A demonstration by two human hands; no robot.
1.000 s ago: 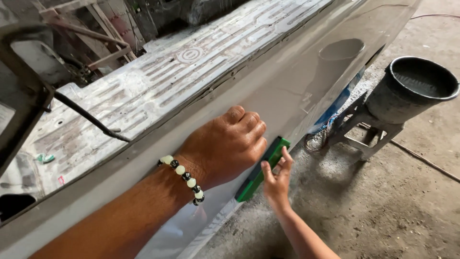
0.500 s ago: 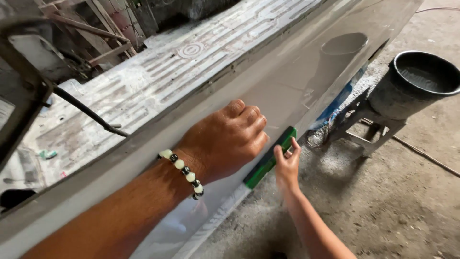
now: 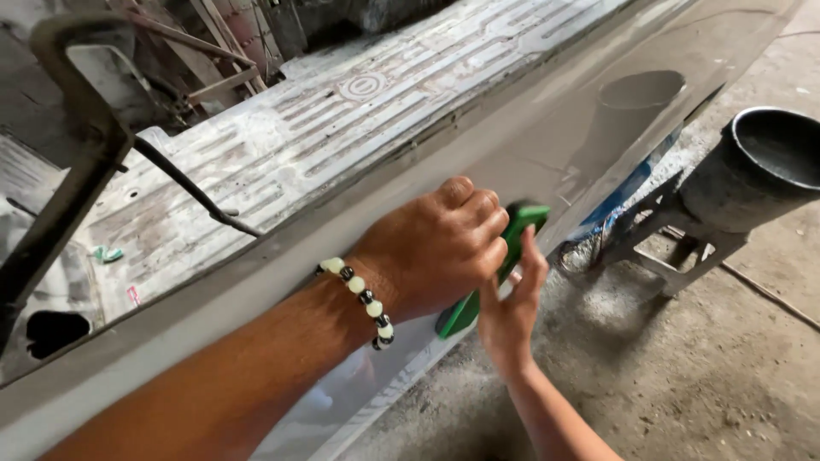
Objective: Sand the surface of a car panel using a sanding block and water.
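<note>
A green sanding block [image 3: 523,224] lies flat against the grey primed side panel [image 3: 256,290] of a vehicle body. My left hand [image 3: 440,243], with a black-and-white bead bracelet [image 3: 363,299] on its wrist, is curled over the block's upper part and presses it to the panel. My right hand [image 3: 508,307] comes up from below and grips the block's lower edge, thumb and fingers along its side. The middle of the block is hidden under my left hand.
Behind the panel is a ribbed, dusty metal floor [image 3: 342,128] with a dark bar [image 3: 192,188] across it. A black bucket [image 3: 760,162] stands on a metal stand [image 3: 662,239] at the right. Below is dusty concrete ground [image 3: 683,376].
Both hands and the green block have slid up and to the right along the panel. My right hand now sits closer under my left hand.
</note>
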